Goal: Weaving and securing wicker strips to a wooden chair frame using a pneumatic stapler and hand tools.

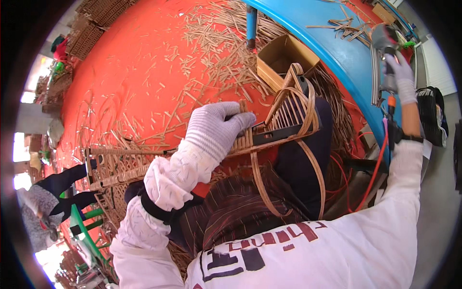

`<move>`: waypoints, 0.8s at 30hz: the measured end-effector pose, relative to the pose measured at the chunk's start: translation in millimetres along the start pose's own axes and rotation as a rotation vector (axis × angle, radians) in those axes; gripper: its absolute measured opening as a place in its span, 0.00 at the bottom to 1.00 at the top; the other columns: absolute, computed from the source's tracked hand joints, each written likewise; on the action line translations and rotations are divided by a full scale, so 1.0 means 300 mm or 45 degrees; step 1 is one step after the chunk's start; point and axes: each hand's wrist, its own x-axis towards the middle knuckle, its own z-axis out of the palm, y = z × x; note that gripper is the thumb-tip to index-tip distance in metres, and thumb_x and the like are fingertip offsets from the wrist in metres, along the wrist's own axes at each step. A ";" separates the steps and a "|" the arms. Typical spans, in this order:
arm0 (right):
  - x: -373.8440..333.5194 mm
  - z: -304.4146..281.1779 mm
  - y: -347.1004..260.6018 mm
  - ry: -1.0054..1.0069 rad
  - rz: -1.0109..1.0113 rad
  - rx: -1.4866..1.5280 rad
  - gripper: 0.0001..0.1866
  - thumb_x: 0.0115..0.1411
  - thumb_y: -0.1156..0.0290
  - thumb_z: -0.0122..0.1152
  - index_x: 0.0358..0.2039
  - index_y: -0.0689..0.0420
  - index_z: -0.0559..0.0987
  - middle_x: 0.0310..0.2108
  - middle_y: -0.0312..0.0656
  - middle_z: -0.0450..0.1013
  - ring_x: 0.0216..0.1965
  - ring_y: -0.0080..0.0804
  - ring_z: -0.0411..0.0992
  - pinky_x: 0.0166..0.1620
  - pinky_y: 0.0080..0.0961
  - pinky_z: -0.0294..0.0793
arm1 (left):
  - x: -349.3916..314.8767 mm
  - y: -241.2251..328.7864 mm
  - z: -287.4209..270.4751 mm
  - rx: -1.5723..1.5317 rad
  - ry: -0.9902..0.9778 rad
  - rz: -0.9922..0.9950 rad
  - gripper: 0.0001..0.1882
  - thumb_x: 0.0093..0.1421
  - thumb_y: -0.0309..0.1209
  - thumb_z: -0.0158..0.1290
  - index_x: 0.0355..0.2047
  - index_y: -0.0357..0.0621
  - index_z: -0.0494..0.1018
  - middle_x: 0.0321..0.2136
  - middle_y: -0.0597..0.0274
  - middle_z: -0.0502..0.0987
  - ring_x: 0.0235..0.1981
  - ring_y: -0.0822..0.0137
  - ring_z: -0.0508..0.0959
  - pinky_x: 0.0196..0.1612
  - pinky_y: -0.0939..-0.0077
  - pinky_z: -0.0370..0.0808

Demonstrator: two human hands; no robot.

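A long woven rattan piece [127, 161] lies across my lap, with dark frame bars and loose strips looping at its right end. My left hand [214, 127], in a striped white glove, is closed on the rattan strips near the middle of this piece; thumb and fingers press together there. Far to the right, my right hand [402, 74], also gloved, wraps round the handle of a grey and red air stapler [385, 41] above the blue table. From the stapler's orange fitting [391, 101] a red air hose [380, 159] hangs down. The fingers' far side is hidden.
A blue table [308, 41] curves along the right, with loose strips [344, 29] on it. Under its edge stands an open cardboard box [284, 60]. Rattan offcuts [216, 43] litter the red floor. Another person [41, 212] sits at far left beside a green frame [79, 226].
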 end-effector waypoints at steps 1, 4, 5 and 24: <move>-0.105 0.004 -0.126 -0.059 0.036 0.316 0.20 0.58 0.57 0.63 0.43 0.60 0.76 0.25 0.37 0.73 0.22 0.21 0.70 0.26 0.19 0.69 | -0.005 -0.016 -0.009 -0.001 0.018 -0.002 0.12 0.59 0.33 0.59 0.27 0.35 0.78 0.17 0.70 0.73 0.21 0.81 0.69 0.26 0.80 0.68; -0.375 -0.082 -0.382 -0.212 0.248 0.674 0.17 0.63 0.54 0.59 0.31 0.56 0.74 0.18 0.34 0.68 0.19 0.22 0.67 0.24 0.19 0.66 | 0.012 -0.041 0.004 0.096 0.009 0.052 0.16 0.56 0.41 0.61 0.34 0.38 0.80 0.20 0.52 0.77 0.21 0.62 0.74 0.32 0.71 0.73; -0.453 -0.085 -0.439 -0.356 0.174 0.773 0.19 0.64 0.53 0.57 0.27 0.56 0.72 0.16 0.33 0.66 0.18 0.22 0.65 0.23 0.18 0.65 | 0.004 -0.041 0.002 0.096 0.020 0.063 0.17 0.55 0.42 0.61 0.34 0.39 0.80 0.21 0.51 0.77 0.22 0.59 0.74 0.33 0.69 0.73; -0.964 0.313 -0.818 -1.008 0.434 0.058 0.16 0.59 0.60 0.65 0.25 0.61 0.76 0.15 0.36 0.70 0.14 0.22 0.69 0.21 0.21 0.70 | 0.009 0.000 -0.007 0.300 0.003 0.098 0.18 0.57 0.47 0.57 0.37 0.47 0.81 0.32 0.51 0.81 0.36 0.51 0.80 0.44 0.62 0.75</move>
